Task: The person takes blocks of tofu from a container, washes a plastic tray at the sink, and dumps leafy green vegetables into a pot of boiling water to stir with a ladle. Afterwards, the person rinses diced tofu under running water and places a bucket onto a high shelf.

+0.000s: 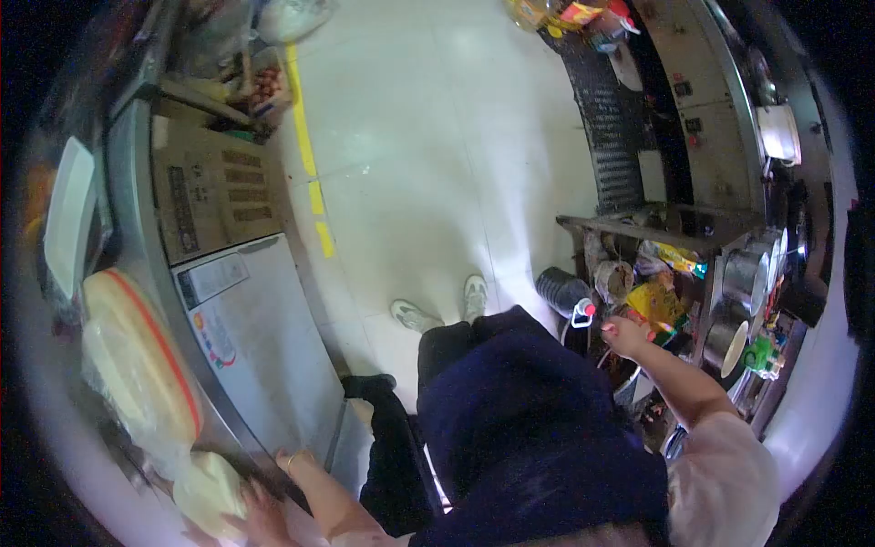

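My right hand (627, 337) is closed at the right, beside the shelf. Small red bits show at its fingers, but what it holds is unclear. Just left of it stands a large bottle of dark liquid (563, 294) with a red cap and a pale handle. At the lower left, my left hand (293, 463) is at the counter edge, with a gold band showing and its fingers mostly hidden. Another hand (262, 512), apparently a co-worker's, touches a pale bagged lump (210, 497). Above that lies a large pale block in clear plastic (141, 356) with a red stripe.
A white-fronted cabinet (260, 319) is on my left, below the metal counter. Another person's dark trouser leg (396, 465) is close beside me. The right shelf holds a yellow packet (652, 305), metal pots (726, 346) and a green-capped container (761, 356). Bottles (583, 14) stand farther ahead.
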The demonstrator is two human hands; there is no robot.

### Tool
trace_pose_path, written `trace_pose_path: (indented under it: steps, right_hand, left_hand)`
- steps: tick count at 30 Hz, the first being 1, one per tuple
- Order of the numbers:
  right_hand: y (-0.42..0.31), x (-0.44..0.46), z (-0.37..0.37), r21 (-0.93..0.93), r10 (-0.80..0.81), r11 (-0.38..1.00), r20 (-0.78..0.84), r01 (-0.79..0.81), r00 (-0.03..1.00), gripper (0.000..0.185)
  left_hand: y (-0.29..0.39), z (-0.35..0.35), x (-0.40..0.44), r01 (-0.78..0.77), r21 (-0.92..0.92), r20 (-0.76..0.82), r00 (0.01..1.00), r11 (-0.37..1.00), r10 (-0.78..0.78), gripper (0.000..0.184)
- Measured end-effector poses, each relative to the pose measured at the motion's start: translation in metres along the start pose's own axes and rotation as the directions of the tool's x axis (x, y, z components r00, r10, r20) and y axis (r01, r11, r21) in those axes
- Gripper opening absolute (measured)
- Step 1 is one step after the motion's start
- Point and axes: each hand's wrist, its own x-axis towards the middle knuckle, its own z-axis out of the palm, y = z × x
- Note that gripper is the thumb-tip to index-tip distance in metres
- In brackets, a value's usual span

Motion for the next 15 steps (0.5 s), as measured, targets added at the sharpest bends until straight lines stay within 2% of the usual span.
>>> trace_pose_path:
  steps: [1,2,3,5,6,7,9,11,13,15]
  right_hand:
    - [-0.001,-0.020,0.011,0.010,0.015,1.000,0.041,-0.015,0.999,0.020]
    - [-0.030,-0.031,0.018,0.054,-0.044,0.998,0.068,0.040,0.997,0.020]
    - [-0.043,0.041,-0.015,0.036,-0.140,0.990,0.023,0.139,0.990,0.021]
    - [-0.059,0.048,0.013,0.126,-0.193,0.974,0.037,0.187,0.980,0.027]
    - [-0.086,0.034,0.014,0.227,-0.272,0.938,0.016,0.261,0.962,0.025]
    - [-0.099,0.032,0.010,0.259,-0.255,0.937,0.047,0.234,0.966,0.025]
    - [-0.113,0.032,0.005,0.313,-0.236,0.930,0.110,0.191,0.966,0.025]
    - [-0.109,0.031,0.007,0.391,-0.208,0.910,0.147,0.137,0.967,0.025]
    - [-0.079,0.036,0.022,0.308,-0.216,0.934,0.077,0.183,0.973,0.024]
    - [-0.047,0.039,0.029,0.241,-0.119,0.967,0.136,0.083,0.984,0.024]
  left_hand:
    - [-0.008,-0.019,0.031,-0.228,0.409,-0.149,0.939,0.884,0.311,0.083]
    - [-0.012,-0.044,0.057,-0.227,0.733,-0.219,0.813,0.641,0.539,0.080]
    - [-0.065,-0.094,0.124,-0.118,0.833,-0.288,0.742,0.541,0.605,0.077]
    - [-0.053,-0.127,0.150,0.082,0.911,-0.366,0.612,0.403,0.701,0.072]
    - [-0.018,-0.141,0.159,0.160,0.923,-0.367,0.642,0.351,0.672,0.070]
    - [0.015,-0.155,0.168,0.232,0.928,-0.369,0.672,0.290,0.643,0.068]
    - [0.033,-0.165,0.165,0.251,0.930,-0.364,0.713,0.267,0.599,0.059]
    - [0.025,-0.150,0.151,0.129,0.943,-0.301,0.721,0.307,0.624,0.045]
    - [0.000,-0.127,0.150,0.007,0.945,-0.227,0.735,0.328,0.639,0.033]
    - [-0.060,-0.103,0.136,-0.107,0.908,-0.193,0.753,0.405,0.630,0.022]
